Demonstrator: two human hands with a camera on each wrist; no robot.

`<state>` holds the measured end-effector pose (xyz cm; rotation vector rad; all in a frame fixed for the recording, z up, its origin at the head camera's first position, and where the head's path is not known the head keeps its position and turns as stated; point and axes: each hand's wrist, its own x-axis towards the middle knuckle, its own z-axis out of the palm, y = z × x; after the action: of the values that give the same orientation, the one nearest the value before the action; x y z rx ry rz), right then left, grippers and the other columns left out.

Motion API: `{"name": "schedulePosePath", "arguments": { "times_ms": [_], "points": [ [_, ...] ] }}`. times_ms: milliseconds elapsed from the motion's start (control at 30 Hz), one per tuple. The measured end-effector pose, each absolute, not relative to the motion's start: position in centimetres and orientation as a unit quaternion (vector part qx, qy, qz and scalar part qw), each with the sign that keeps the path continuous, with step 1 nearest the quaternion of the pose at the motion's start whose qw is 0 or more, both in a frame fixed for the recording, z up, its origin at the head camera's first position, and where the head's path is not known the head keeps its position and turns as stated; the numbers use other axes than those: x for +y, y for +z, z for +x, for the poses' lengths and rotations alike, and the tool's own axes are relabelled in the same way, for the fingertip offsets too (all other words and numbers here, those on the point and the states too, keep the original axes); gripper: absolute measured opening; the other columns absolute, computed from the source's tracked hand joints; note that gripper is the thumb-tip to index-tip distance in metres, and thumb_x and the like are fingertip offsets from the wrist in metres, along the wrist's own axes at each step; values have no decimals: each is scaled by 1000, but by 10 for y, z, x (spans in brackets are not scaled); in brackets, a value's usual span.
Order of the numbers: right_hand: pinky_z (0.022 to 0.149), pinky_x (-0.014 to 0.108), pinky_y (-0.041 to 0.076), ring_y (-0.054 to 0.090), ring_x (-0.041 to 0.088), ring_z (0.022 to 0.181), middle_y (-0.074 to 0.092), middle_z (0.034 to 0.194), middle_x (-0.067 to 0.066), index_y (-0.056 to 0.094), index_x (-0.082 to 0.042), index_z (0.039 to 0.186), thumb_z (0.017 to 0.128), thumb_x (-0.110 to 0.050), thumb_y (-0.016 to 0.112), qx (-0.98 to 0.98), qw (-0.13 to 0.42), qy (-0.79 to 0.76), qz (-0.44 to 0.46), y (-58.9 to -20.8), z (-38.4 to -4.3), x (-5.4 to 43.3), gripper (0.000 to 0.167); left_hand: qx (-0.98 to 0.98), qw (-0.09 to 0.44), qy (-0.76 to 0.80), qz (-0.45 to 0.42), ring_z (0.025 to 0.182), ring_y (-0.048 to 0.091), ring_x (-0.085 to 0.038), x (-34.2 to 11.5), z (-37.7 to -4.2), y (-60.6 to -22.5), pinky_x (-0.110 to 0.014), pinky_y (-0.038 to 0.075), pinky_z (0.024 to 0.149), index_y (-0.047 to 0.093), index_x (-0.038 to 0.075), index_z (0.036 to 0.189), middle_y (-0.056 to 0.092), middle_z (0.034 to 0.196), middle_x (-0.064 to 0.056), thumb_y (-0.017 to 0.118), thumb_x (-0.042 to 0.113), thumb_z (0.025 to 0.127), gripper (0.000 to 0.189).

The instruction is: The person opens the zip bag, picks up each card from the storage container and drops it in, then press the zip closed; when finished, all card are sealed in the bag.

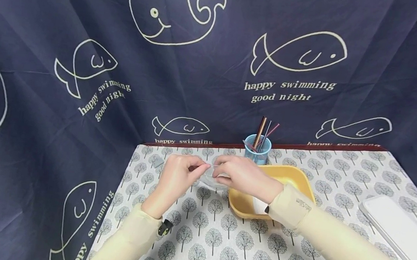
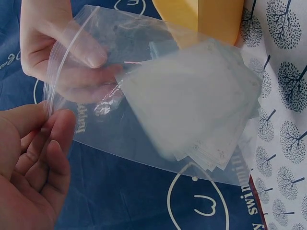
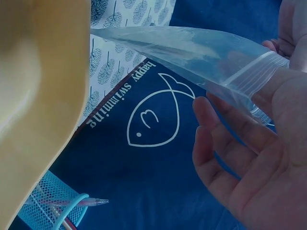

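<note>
A clear zip bag (image 1: 210, 181) hangs between both hands above the table. Through its plastic, the left wrist view shows a loose stack of pale square sheets (image 2: 187, 96) with small printed corners. My left hand (image 1: 180, 172) pinches the bag's edge beside the zip strip, thumb against forefinger. On the other side, my right hand (image 1: 243, 175) holds the bag near its mouth. Its thumb and fingers (image 2: 96, 55) show through the plastic in the left wrist view, and its other fingers curl loosely in the right wrist view.
A yellow bin (image 1: 240, 208) with something white inside stands beneath my right forearm. Behind it is a blue mesh cup (image 1: 261, 155) of pens. A small grey-blue block (image 1: 158, 162) lies at the left, and a white flat case (image 1: 401, 237) at the right.
</note>
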<state>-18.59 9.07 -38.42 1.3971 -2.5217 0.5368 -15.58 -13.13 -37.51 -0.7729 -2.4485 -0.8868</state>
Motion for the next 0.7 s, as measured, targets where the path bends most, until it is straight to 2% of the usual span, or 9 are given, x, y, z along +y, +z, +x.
{"name": "schedulePosePath", "arguments": {
  "times_ms": [233,400,500,700],
  "points": [
    [77,31,58,66,12,85,69,99,-5,81,-20,92,90,-15,83,-857,98,179,474,-386,-186,91,6,-881,208,-323,-278,62,63,-2,-131,-156,-375,-18,53,59,82,12,86,77,80,4,79,14,95,10],
    [83,35,60,71,17,95,73,109,0,81,-17,96,91,-16,83,-856,105,186,471,-383,-183,95,6,-882,201,-328,-272,65,66,-3,-132,-155,-374,-18,54,61,82,12,86,78,81,3,79,15,95,9],
    [82,35,60,72,17,96,74,110,1,81,-16,97,90,-15,83,-850,124,190,475,-381,-181,100,7,-883,197,-332,-267,65,66,-3,-134,-154,-374,-18,55,61,82,12,87,78,81,2,80,14,94,8],
    [78,32,59,69,10,89,72,100,-7,78,-17,97,90,-12,83,-836,176,212,474,-376,-177,113,10,-878,198,-343,-267,65,66,-3,-136,-153,-374,-19,55,60,82,11,88,78,83,1,81,13,93,6]
  ]
}}
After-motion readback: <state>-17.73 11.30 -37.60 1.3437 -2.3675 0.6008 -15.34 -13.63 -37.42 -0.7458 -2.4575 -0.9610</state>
